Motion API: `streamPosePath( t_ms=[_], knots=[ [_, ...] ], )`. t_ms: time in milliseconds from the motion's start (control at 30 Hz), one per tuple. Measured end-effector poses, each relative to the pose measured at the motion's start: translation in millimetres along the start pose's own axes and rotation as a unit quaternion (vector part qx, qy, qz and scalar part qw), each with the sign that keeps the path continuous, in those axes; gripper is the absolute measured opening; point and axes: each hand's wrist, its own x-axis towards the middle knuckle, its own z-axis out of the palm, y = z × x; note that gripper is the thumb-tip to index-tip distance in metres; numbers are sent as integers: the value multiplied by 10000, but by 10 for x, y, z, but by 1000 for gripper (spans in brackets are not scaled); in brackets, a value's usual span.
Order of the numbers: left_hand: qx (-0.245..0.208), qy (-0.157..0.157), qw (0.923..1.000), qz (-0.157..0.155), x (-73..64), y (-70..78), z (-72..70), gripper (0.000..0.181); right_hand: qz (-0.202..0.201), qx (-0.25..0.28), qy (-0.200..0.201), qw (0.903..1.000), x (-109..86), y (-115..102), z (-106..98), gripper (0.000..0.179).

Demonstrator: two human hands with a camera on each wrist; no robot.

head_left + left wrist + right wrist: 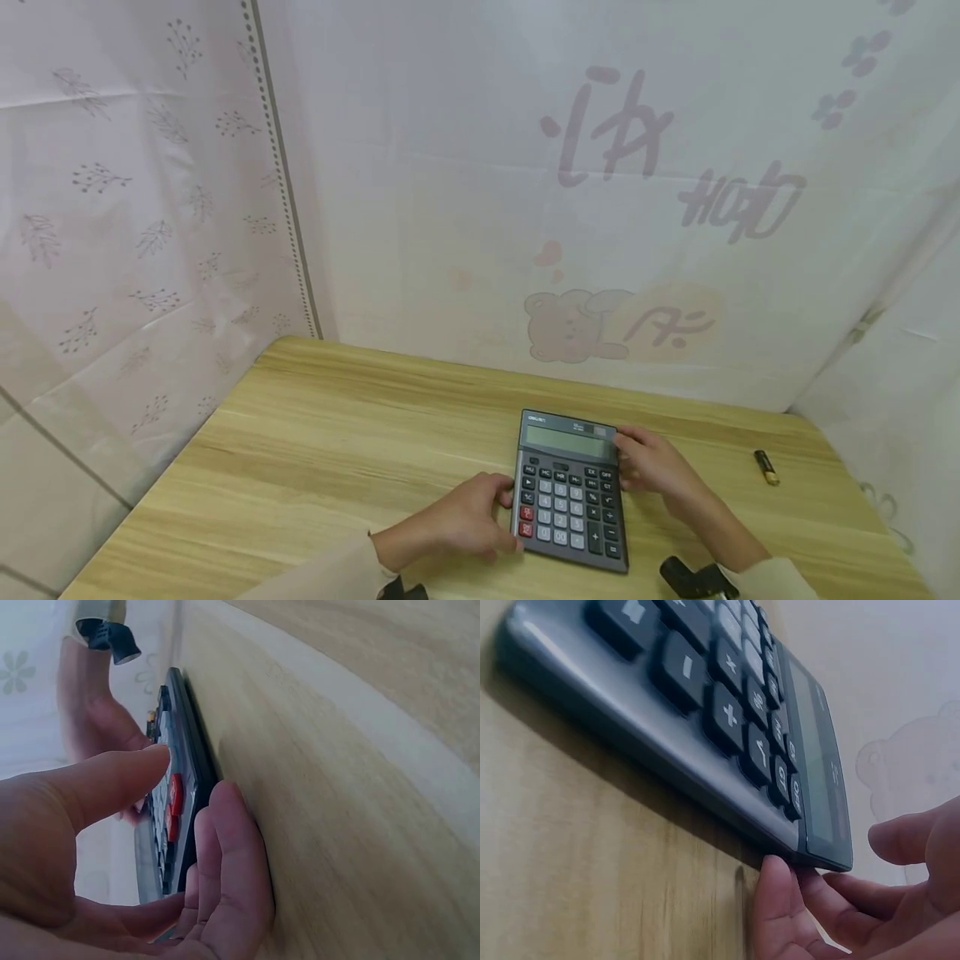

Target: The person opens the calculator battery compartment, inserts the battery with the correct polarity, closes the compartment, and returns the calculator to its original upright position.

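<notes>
Wood-grain tabletop [360, 417] carries a calculator [561, 502], apparently being steadied; left fingers [236, 862] and right fingers [776, 900] rest half-open at its edges, unclamped; lifting would need pinching.

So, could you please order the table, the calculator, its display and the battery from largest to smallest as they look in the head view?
1. Table
2. Calculator
3. Display
4. Battery, clearly the smallest

Calculator [572, 492] smooth plastic, edge [652, 754] softly glossy; display [567, 442] glassy; tabletop [337, 433] smooth, wood-grained; hangings [420, 208] creased, cloth or plastic unclear; battery [766, 467] metallic-looking
</notes>
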Motion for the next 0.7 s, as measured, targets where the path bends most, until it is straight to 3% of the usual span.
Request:
streamPosePath(
  t_ms=[167,400,700],
  knots=[
    [515,84,9986,59,38,20,3,84,119,173,-29,9998,53,21,-9,53],
    [1339,289,9904,176,87,45,7,96,177,269,-66,9995,122,39,-7,42],
    [1643,257,9860,152,124,60,33,97,183,339,-31,9993,137,61,-1,29]
  ],
)
